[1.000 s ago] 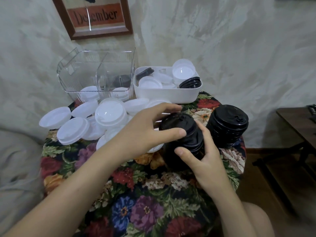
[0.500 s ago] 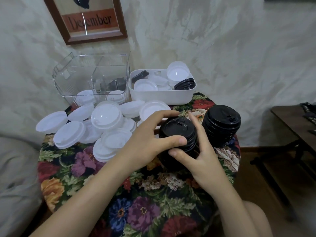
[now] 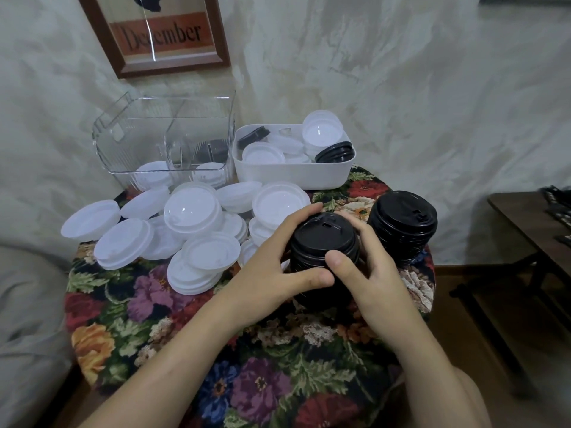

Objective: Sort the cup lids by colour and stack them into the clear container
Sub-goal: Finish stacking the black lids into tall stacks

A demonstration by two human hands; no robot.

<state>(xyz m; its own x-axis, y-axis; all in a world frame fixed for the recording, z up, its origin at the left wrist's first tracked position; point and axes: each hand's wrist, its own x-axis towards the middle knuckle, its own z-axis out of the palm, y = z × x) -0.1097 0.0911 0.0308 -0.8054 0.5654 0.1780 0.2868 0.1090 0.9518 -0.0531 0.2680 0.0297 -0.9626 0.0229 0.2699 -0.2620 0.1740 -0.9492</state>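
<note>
Well, white lids (image 3: 153,177) inside clear container (image 3: 139,140).

I can read only one word, "December", in dark letters on an orange band inside the wooden frame (image 3: 160,38) on the wall (image 3: 401,88); glare crosses its middle.

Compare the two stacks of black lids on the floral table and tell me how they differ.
The nearer black stack is clasped by the left grip and right grip; the farther black stack stands untouched. The nearer black stack sits beside the white lids; the farther black stack stands by the right edge of the floral table. Both are nested black lids, sip holes up.
</note>
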